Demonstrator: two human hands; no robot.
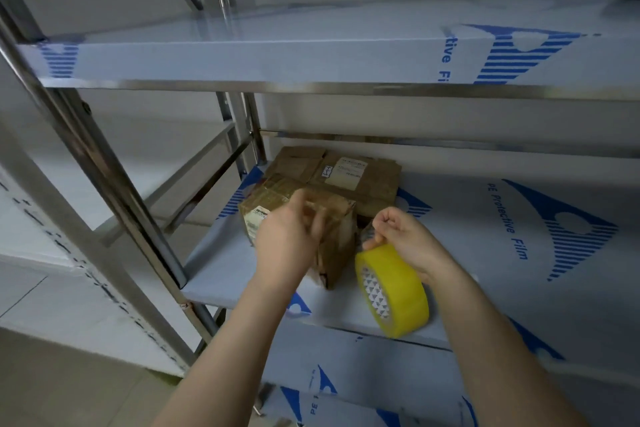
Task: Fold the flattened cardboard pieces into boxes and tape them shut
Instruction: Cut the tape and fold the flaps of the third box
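Note:
A small brown cardboard box [337,239] stands on the middle shelf [221,263], near its front edge. My left hand [289,236] lies over the box's top and front, fingers blurred, pressing on it. Right of the box, my right hand [401,236] pinches the loose end of a yellow tape roll [394,291], which hangs just below the hand at the shelf's front edge. Behind the box lies a stack of flattened cardboard pieces [346,173] with white labels.
The steel rack has an upper shelf [277,59] overhead and a lower shelf [346,374] below, all covered in white and blue protective film. Steel posts [114,191] rise at the left. Tiled floor [69,378] lies at the lower left.

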